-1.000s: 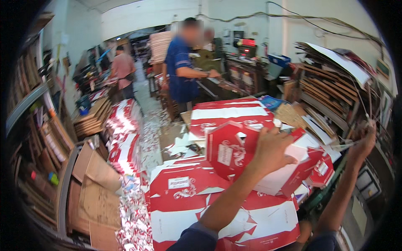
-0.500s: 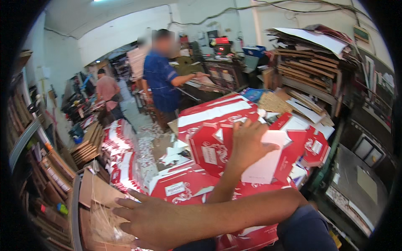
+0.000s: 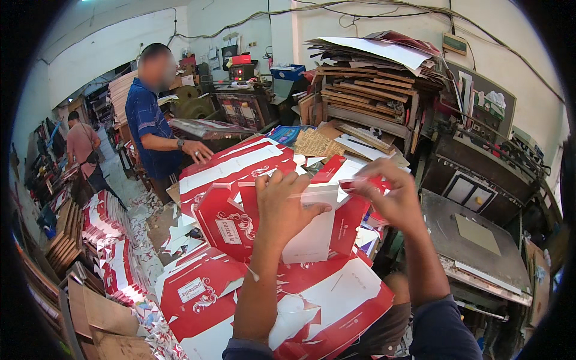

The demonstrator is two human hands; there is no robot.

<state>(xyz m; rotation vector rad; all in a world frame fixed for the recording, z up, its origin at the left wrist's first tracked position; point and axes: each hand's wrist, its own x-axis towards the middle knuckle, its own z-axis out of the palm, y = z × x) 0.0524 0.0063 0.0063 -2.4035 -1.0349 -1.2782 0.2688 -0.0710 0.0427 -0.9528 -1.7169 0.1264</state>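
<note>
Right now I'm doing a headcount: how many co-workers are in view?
2: a person in blue by the far red-and-white sheets, and a person in pink farther back at left. Others may be hidden.

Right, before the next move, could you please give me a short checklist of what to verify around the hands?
1. Left hand steadying the folded cardboard: ok, its fingers are at the top edge.
2. Right hand at the same piece: ok, it is by the upper right part.
3. Right hand's grip: cannot tell, the fingertips are blurred.
4. Flat cardboard lying in front of the folded piece: ok.
5. Co-worker's hand apart from both hands: ok, it is over by the rear stack.
6. Floor free of scraps: not ok, many lie beside the stacks.
</note>
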